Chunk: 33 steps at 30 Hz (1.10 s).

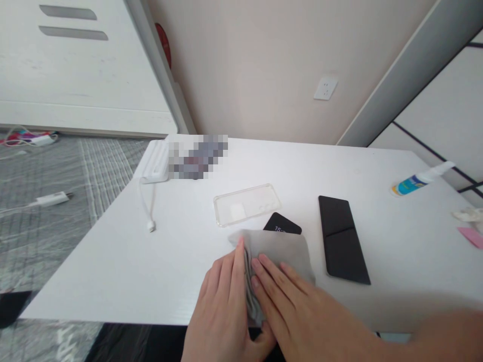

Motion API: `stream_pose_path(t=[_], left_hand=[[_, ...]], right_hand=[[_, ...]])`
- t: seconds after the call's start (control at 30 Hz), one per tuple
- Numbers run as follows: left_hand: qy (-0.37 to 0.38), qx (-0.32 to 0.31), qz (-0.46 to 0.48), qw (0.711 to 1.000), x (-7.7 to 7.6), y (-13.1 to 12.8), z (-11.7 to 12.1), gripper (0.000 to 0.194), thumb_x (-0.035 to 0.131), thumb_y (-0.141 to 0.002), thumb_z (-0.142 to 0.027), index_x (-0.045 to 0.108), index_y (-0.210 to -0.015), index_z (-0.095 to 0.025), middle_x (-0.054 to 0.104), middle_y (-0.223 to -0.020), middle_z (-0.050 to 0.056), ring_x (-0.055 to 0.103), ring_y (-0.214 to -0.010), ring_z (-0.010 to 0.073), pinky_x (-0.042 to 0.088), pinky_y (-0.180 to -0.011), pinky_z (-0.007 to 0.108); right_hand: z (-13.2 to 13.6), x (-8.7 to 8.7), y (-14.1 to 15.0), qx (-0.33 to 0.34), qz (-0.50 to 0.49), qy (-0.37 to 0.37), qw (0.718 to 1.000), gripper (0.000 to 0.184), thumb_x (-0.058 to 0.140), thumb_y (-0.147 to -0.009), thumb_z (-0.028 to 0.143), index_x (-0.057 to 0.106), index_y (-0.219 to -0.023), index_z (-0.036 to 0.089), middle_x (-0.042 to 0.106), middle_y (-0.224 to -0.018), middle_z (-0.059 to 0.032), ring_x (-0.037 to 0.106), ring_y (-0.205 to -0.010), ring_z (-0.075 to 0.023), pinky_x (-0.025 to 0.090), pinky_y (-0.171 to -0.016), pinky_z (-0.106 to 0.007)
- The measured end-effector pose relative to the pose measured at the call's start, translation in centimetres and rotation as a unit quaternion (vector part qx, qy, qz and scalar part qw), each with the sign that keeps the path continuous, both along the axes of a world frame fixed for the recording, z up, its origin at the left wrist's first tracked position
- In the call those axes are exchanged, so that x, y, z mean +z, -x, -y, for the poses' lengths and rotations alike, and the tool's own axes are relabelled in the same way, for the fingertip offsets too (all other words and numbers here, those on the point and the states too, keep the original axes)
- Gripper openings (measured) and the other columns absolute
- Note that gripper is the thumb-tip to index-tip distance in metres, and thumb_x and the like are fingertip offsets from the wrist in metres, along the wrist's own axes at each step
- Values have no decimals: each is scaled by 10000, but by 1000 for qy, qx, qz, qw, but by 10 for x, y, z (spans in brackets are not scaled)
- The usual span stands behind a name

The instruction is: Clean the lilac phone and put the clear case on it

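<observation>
A grey cloth covers most of a dark phone on the white table; only its far end shows, with part of a clock on the screen. My left hand is closed along the cloth's left side, straight fingers pressed together and the thumb bent in at the near edge. Fingers of my right hand lie stretched and slightly apart, flat on top of the cloth; its thumb is hidden. Folds bunch up between the two hands. Just beyond the phone lies a clear phone case.
Right of the cloth is a flat black rectangular object with a line across it. A spray bottle lies farther right, near a pink piece. A white power bank with a short cable is at the back left, beside a blurred-out item.
</observation>
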<state>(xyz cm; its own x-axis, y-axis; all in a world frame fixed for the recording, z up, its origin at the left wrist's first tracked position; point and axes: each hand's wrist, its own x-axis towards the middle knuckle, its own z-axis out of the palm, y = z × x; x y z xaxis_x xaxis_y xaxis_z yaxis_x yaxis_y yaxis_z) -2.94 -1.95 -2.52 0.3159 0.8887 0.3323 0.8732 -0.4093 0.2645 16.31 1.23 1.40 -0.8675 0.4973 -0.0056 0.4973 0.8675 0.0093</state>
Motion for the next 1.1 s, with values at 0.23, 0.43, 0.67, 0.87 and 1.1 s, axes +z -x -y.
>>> stream_pose_path(t=[0.23,0.43,0.67,0.87,1.1], left_hand=[[9,22,12,1000,5,-2,2,999,607,-736,-259,173,-1597,2,573,-1344,226,560,-1188,333,571,-936,464],[5,18,5,1000,4,-3,-2,973,592,-731,-251,202,-1584,11,569,-1351,217,546,-1189,324,549,-974,464],[10,12,10,1000,2,-1,0,1001,590,-723,-241,164,-1603,-26,548,-1398,212,534,-1230,333,548,-983,476],[20,14,13,1000,5,-1,0,982,596,-725,-240,184,-1601,-73,548,-1401,199,533,-1236,344,542,-994,506],[11,22,-6,1000,3,-5,-1,923,545,-705,-181,249,-1568,-43,546,-1411,194,519,-1230,315,542,-997,472]], right_hand=[[-14,17,-10,-96,14,-43,994,1187,494,-830,891,562,-1357,-171,495,-1431,-403,573,-1316,-498,498,-1080,-592],[-13,18,-7,-32,-4,-27,999,794,527,-984,649,627,-1367,-40,581,-1436,-280,606,-1319,-384,486,-1120,-511],[-3,7,-2,-40,-6,-78,996,790,573,-959,616,646,-1319,-84,580,-1418,-305,614,-1308,-396,525,-1078,-453],[-9,12,-2,-108,4,-50,993,1109,482,-863,863,601,-1343,-130,543,-1417,-375,567,-1327,-478,444,-1137,-601],[5,0,8,24,-27,-33,999,603,474,-1053,402,540,-1447,-50,506,-1530,-244,498,-1431,-346,432,-1170,-441]])
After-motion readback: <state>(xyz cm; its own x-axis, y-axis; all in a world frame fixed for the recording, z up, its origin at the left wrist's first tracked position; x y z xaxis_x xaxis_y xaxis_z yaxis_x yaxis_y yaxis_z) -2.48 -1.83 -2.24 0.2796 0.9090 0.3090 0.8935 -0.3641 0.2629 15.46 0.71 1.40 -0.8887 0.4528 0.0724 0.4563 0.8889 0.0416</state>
